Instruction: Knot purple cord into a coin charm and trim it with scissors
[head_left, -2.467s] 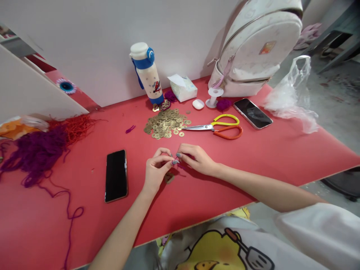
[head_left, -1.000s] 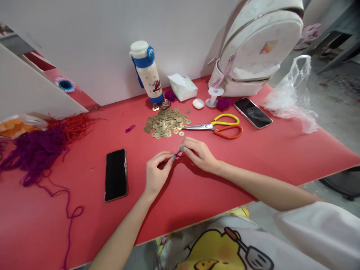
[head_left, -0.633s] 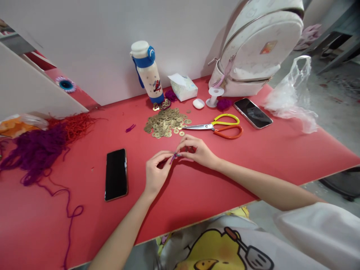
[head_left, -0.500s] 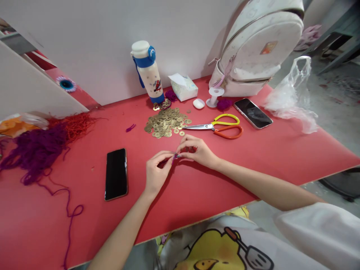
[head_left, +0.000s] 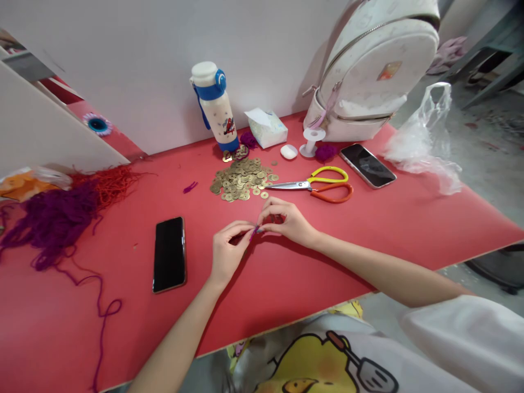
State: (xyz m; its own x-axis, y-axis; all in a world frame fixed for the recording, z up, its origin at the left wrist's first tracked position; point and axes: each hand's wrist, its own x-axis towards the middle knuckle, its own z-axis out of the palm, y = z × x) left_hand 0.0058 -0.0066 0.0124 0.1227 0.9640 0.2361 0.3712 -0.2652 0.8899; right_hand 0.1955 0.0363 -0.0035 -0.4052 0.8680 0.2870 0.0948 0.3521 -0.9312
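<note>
A short piece of purple yarn (head_left: pixel 255 231) is pinched between my two hands above the red table. My left hand (head_left: pixel 230 248) grips it from the left with thumb and fingertips. From the right, my right hand (head_left: pixel 289 224) closes thumb and forefinger at the same spot, where a tiny bluish-green bit also shows, too small to name. Just beyond the fingers lies a heap of brass coins (head_left: pixel 241 177) with holes in them. Scissors (head_left: pixel 311 184) with one yellow and one orange handle rest beside the heap, blades toward the coins.
Phones lie at left (head_left: pixel 169 254) and right (head_left: pixel 368 165). Purple yarn (head_left: pixel 57 218) spreads at far left beside red strands (head_left: pixel 112 184). Along the back stand a bottle (head_left: pixel 215 106), a tissue pack (head_left: pixel 268 129), a white spool (head_left: pixel 312 143) and a backpack (head_left: pixel 376 76). A plastic bag (head_left: pixel 426 142) sits at right.
Both hands stay almost where they were, still pinching the yarn. The fingertips have shifted very slightly; less of the yarn shows between them.
</note>
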